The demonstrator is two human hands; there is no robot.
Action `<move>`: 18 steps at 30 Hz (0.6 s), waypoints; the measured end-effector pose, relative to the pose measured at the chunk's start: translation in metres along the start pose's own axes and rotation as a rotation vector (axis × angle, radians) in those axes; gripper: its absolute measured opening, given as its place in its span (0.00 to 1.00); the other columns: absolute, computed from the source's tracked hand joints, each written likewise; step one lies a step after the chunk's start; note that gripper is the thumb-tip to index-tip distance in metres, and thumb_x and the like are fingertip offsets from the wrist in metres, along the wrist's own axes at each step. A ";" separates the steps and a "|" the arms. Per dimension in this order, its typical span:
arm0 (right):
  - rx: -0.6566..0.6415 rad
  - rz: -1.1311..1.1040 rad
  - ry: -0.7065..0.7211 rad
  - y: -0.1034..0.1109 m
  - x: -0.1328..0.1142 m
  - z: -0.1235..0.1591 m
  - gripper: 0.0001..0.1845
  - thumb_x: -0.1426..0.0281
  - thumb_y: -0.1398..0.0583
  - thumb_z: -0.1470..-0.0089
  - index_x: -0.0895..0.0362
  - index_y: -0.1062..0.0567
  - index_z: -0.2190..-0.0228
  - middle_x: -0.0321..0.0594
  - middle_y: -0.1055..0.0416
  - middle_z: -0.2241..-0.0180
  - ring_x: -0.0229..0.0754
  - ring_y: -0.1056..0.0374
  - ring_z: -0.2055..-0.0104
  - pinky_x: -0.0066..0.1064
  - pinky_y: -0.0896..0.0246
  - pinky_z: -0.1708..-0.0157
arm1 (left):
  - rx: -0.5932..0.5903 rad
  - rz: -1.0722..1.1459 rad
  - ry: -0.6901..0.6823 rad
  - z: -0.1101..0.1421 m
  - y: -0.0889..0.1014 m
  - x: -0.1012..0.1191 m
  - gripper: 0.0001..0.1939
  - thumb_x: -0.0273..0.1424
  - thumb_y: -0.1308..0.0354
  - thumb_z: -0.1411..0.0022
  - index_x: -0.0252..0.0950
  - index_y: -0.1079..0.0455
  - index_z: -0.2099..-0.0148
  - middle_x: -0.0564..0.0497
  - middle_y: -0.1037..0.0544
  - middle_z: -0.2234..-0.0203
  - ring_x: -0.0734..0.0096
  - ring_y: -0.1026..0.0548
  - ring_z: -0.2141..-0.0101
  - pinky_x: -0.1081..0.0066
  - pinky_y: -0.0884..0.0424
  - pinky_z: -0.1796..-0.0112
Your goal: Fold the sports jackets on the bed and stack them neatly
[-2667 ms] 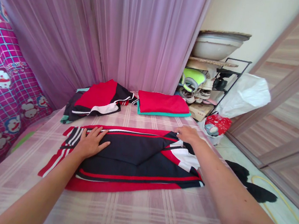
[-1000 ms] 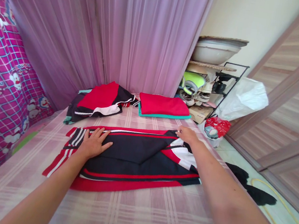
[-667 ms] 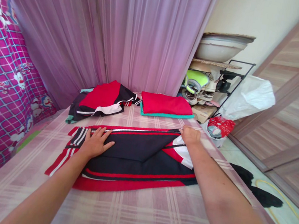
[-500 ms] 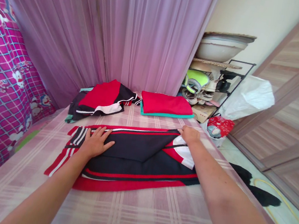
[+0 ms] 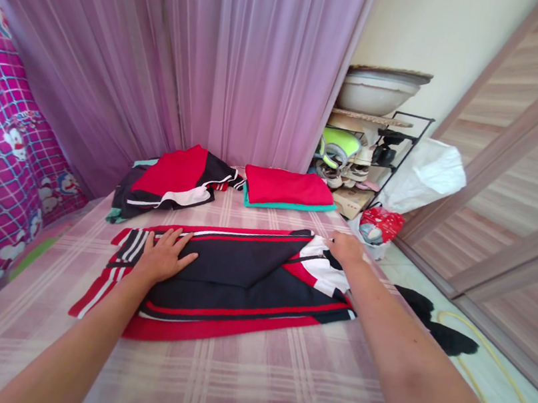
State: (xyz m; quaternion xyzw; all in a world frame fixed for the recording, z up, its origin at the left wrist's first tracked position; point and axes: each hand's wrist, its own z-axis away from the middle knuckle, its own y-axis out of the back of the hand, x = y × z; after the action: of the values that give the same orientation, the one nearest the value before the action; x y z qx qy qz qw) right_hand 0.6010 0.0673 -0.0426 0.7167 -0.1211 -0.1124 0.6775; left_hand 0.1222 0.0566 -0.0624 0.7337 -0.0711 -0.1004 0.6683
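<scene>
Bed (image 5: 240, 392), pink-and-white plaid sheet (image 5: 161, 384). Far left corner: red, black and white clothing (image 5: 172, 175), loosely heaped. Far right corner: folded stack (image 5: 286, 188), red over teal. Middle: dark garment (image 5: 229, 263), red-and-white trim, flat.

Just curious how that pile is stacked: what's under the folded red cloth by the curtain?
Teal fabric shows along the near edge, under the folded red cloth, with the plaid sheet in front. The rest is covered, so I can't tell whether more lies between.
</scene>
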 end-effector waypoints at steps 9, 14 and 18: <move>0.139 -0.060 0.055 0.012 -0.021 0.019 0.22 0.65 0.52 0.35 0.55 0.24 0.48 0.49 0.26 0.48 0.47 0.31 0.47 0.33 0.39 0.51 | 0.006 0.010 -0.004 -0.002 -0.002 -0.001 0.33 0.51 0.59 0.33 0.44 0.45 0.30 0.41 0.40 0.33 0.50 0.45 0.34 0.37 0.56 0.38; -0.069 -0.047 0.150 0.020 -0.030 0.029 0.19 0.65 0.48 0.38 0.56 0.19 0.58 0.49 0.22 0.55 0.50 0.28 0.52 0.33 0.37 0.58 | -0.038 0.000 0.022 -0.003 0.000 0.000 0.34 0.52 0.59 0.33 0.43 0.45 0.30 0.41 0.43 0.32 0.50 0.46 0.33 0.37 0.55 0.38; 0.025 -0.060 0.137 0.033 -0.049 0.041 0.22 0.63 0.51 0.36 0.55 0.20 0.54 0.50 0.23 0.53 0.50 0.28 0.51 0.35 0.38 0.57 | -0.074 0.040 0.026 -0.002 0.003 0.003 0.35 0.53 0.58 0.33 0.44 0.47 0.30 0.42 0.44 0.32 0.50 0.47 0.33 0.38 0.57 0.38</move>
State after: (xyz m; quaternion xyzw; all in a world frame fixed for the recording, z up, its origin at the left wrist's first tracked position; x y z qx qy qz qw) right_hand 0.5411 0.0431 -0.0126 0.7346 -0.0543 -0.0815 0.6714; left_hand 0.1253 0.0573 -0.0590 0.7081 -0.0733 -0.0803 0.6977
